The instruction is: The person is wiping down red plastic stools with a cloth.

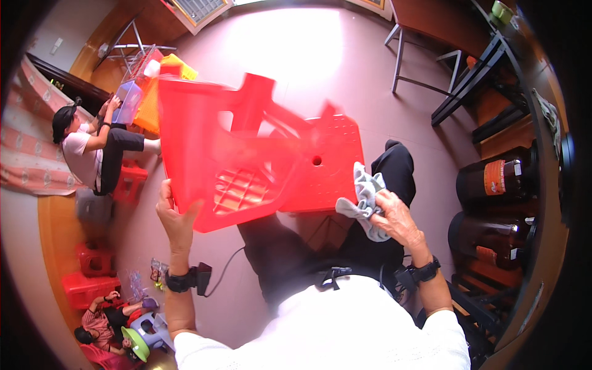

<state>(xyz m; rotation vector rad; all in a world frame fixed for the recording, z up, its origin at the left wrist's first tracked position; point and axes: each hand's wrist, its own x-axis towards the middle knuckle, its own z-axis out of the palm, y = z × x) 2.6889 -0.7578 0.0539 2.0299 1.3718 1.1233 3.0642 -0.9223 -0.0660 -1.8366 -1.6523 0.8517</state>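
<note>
My left hand (pixel 176 216) is closed on the lower left edge of a red plastic stool (pixel 197 132), which is tipped on its side and slightly blurred. Its ribbed underside shows between the legs. A second red stool (pixel 336 157) stands upright before my knees, its dotted seat with a round hole partly hidden by the tilted one. I cannot tell whether the two touch. In my right hand (pixel 399 221) a crumpled grey cloth (pixel 367 200) is bunched, close to the right edge of the upright stool's seat.
On the left a seated person (pixel 86 145) handles a clear purplish box (pixel 128 102); another person (pixel 98 324) sits at lower left. Red stools (pixel 92 290) stand between them. Large dark bottles (pixel 493 179) line the right, with a brown table (pixel 441 24) at the far right.
</note>
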